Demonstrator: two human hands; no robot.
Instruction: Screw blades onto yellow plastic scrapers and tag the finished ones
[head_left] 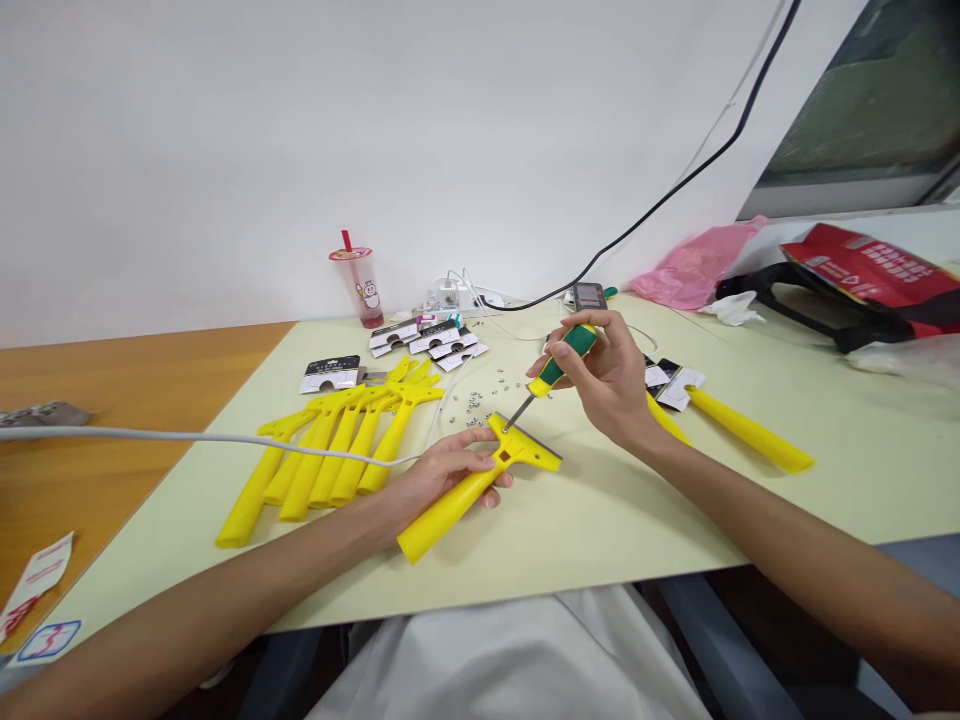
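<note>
My left hand [450, 470] is closed around the neck of a yellow scraper [450, 512], whose wide head points up and to the right. A dark blade strip [536, 438] runs along the head's far edge. In my right hand [611, 385] is a screwdriver [568, 357] with a green and yellow handle. Its tip meets the scraper head near the left end, at what looks like a screw. To the left lie several yellow scraper handles [337, 450], overlapping in a row. Small loose metal screws or nuts [474, 403] are scattered behind my left hand.
Black-and-white cards [330, 374] lie behind the handles, near a plastic cup [360, 285] with a red straw. Another yellow handle [750, 430] rests at right. A white cable [225, 437] crosses at left. A pink bag [697, 265] and a red package [870, 275] sit at back right.
</note>
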